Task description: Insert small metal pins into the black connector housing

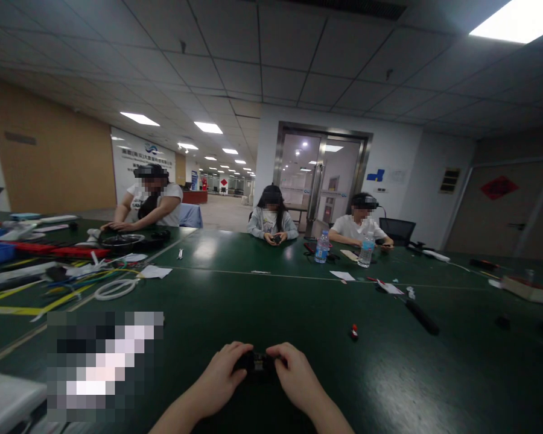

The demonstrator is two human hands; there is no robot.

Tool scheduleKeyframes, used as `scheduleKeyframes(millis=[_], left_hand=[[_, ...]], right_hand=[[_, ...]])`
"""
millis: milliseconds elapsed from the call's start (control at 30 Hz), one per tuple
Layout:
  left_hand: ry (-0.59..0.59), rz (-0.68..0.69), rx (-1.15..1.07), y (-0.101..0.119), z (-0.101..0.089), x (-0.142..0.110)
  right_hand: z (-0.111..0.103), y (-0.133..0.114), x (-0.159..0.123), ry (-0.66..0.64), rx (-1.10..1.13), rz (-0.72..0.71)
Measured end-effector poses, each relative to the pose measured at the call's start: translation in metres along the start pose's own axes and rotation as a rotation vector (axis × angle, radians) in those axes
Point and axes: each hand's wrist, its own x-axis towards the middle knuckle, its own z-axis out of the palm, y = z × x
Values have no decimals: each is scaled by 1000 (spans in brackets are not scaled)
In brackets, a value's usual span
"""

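As three people sit across the green counter, a pair of bare hands grips a small black device near the middle of the near edge. The left hand is closed on the device's left end, fingers over the top and thumb beneath; the right hand pinches the other end, fingers curled. What the device is, and whether it touches the counter, cannot be told in the dim light.

The step in hand appears to be two-handed handling of the device, its middle exposed between the fingers. Any next move would call for a steady hold at one end while the other hand works, with the fine detail in full view.

Toward the right edge, well apart from the hands, lie a small red piece and, beyond it, a black handle. Two bottles stand near the far edge, by the person at the right. Toward the left edge, a white coil rests beside loose wires and a paper. A blurred patch hides part of the near left corner.
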Motion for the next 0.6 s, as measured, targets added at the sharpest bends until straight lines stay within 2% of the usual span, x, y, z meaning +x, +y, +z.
scheduleKeyframes(millis=[333, 600], left_hand=[[3, -4, -7, 4, -2, -2], [12, 5, 31, 6, -1, 1]], right_hand=[[-3, -12, -3, -4, 8, 37], [-2, -26, -8, 9, -41, -78]])
